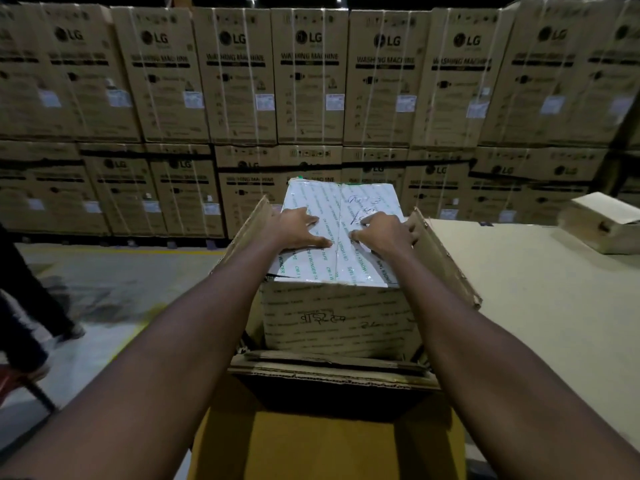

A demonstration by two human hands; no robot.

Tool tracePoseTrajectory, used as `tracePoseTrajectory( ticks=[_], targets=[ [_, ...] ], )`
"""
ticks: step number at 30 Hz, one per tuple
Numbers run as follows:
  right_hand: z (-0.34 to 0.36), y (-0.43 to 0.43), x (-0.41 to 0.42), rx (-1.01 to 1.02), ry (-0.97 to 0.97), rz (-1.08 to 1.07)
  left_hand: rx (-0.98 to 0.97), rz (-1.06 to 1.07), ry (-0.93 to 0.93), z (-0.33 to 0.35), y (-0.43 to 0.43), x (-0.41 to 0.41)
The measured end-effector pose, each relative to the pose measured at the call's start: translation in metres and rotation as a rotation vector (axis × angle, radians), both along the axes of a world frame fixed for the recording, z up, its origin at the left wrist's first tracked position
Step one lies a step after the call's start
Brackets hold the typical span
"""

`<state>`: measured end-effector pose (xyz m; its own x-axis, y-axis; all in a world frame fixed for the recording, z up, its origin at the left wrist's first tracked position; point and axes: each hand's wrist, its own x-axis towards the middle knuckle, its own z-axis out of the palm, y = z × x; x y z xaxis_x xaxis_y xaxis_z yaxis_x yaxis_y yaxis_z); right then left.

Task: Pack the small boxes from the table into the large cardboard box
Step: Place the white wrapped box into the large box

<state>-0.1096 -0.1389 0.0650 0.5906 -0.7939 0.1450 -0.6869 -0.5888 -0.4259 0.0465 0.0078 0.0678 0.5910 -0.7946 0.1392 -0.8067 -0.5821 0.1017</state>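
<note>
**Two hands press a taped box down into a large open box**

A person looks down along both bare forearms. The left hand (298, 230) and the right hand (385, 234) lie palm down, side by side, on top of a taped box (341, 318). Neither hand grips anything: the fingers are spread wide and pressing, and the thumbs point inward and almost meet at the seam in the middle of the lid.

The taped box is wrapped in white printed tape, with handwriting on its top and front. It sits partly inside the large box (329, 371), with its lower part below the rim and its upper part standing above it. The fit looks snug, which is probably why both palms bear down from above rather than holding the sides. The large box's flaps (242, 233) stand splayed outward on the left and right, leaving the opening free.

The taped box is directly under both hands, touching them, straight ahead at arm's length.

To the right, just beside the large box, a counter (526, 292) carries one more small box (604, 225) at its far edge, well apart from the hands. It probably waits to be packed.

Behind, stacked washing machine cartons (235, 77) fill the wall. At far left, another person's legs (24, 289) stand on the floor (114, 282).
</note>
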Motion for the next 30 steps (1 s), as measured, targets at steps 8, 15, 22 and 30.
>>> tracePoseTrajectory(
  ticks=[8,15,22,30],
  targets=[
    [-0.040,-0.008,0.005,0.017,0.125,0.039,0.173,-0.010,-0.043,-0.050,-0.011,-0.001],
    [-0.075,-0.015,0.005,-0.119,0.312,0.206,0.223,-0.034,-0.057,-0.076,-0.017,-0.008],
    [-0.079,-0.020,0.008,-0.170,0.398,0.216,0.244,-0.040,-0.091,-0.078,-0.018,-0.004],
    [-0.089,-0.017,0.016,-0.240,0.446,0.193,0.278,-0.025,-0.148,-0.086,-0.018,-0.006]
  ],
)
